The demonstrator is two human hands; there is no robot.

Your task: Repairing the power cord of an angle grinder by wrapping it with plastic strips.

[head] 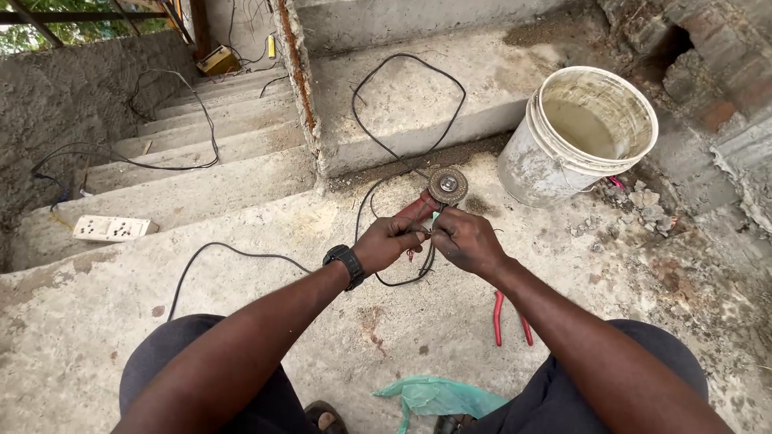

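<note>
**Both hands pinched on the grinder's cable, work mid-way**

Grip first: both hands meet over the concrete floor, fingers closed tight on the thin black power cable (402,112) just behind a small angle grinder. The left hand (388,241), with a black wristwatch (347,264) above it, pinches the cable end from one side; the right hand (465,239) clenches on it from the other. A scrap of pale blue-green material shows between the fingertips, though whether it is tape or insulation is too small to tell.

Just beyond the knuckles lies the red-bodied angle grinder with a worn round grey disc (447,186), resting on the rough concrete floor (241,321) at the foot of the steps. Its cable loops up over the concrete step and back down.

As a judgement, the cable work is in its middle: the hands are busy at the cable close to the tool, nothing looks finished or wrapped, and the red-handled pliers (510,317) lie set down on the floor near the right forearm, apart from the hands. A white multi-socket extension board (112,228) sits on a lower step well to the left, with no plug from this cable visibly in it.

Further out stand a dirty white plastic bucket holding murky water (587,137) and a crumpled green plastic bag (438,396) between the knees.
</note>
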